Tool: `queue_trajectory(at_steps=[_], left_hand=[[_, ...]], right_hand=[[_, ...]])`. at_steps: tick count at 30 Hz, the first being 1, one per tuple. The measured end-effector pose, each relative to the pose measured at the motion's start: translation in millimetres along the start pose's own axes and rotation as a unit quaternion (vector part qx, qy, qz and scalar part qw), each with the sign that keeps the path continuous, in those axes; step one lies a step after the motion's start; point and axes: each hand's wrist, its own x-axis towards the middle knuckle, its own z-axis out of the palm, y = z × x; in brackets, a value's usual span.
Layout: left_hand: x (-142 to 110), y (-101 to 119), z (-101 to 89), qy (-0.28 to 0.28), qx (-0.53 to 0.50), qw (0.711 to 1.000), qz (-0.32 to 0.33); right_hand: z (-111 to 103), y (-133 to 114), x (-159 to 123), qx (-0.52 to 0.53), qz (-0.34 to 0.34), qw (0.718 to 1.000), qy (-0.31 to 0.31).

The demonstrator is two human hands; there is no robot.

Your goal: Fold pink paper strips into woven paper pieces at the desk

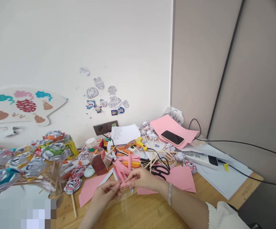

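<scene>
Pinching over the bench (138, 214), the left hand (105, 192) and right hand (141, 178) each have a nearly closed grip on one pink paper strip (123, 184). It looks like a folding step, calling for soft, careful fingers. Behind lie loose pink strips (120, 170), then a yellow glue gun (141, 144).

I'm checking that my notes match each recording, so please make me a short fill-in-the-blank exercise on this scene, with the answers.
1. The left hand and right hand pinch a strip of paper coloured ____.
2. The silvery bracelet is on the ____ wrist.
3. The bottle of reddish liquid has a ____ cap.
4. The body of the glue gun is ____.

Missing words: pink; right; white; yellow.
</scene>
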Motion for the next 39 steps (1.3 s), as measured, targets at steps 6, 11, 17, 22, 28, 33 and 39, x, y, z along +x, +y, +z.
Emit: queue_trajectory(at_steps=[6, 11, 17, 22, 28, 33, 39], left_hand=[[2.3, -0.7, 2.9, 0.042, 0.017, 0.997, 0.056], [4.6, -7.7, -1.1, 0.065, -0.064, 0.996, 0.008], [0.8, -4.0, -1.6, 0.075, -0.004, 0.996, 0.053], [0.3, -3.6, 1.8, 0.045, 0.02, 0.997, 0.053], [2.7, -11.6, 1.9, 0.021, -0.023, 0.994, 0.101], [2.1, -10.5, 2.0, 0.01, -0.049, 0.996, 0.078], [-1.6, -7.9, 2.0, 0.096, -0.017, 0.989, 0.115]], right_hand=[[6.3, 5.0, 4.3, -0.047, 0.012, 0.998, 0.028], [15.1, -0.6, 2.5, -0.076, -0.022, 0.993, 0.086], [22.8, -2.5, -3.8, -0.033, -0.024, 0.999, 0.01], [25.4, -1.9, -6.8, -0.053, -0.017, 0.998, -0.002], [27.1, -0.3, -5.7, -0.072, -0.029, 0.997, 0.001], [27.3, 2.9, -4.2, -0.093, -0.031, 0.995, 0.009], [26.3, 1.4, -5.5, -0.116, -0.004, 0.993, -0.019]])
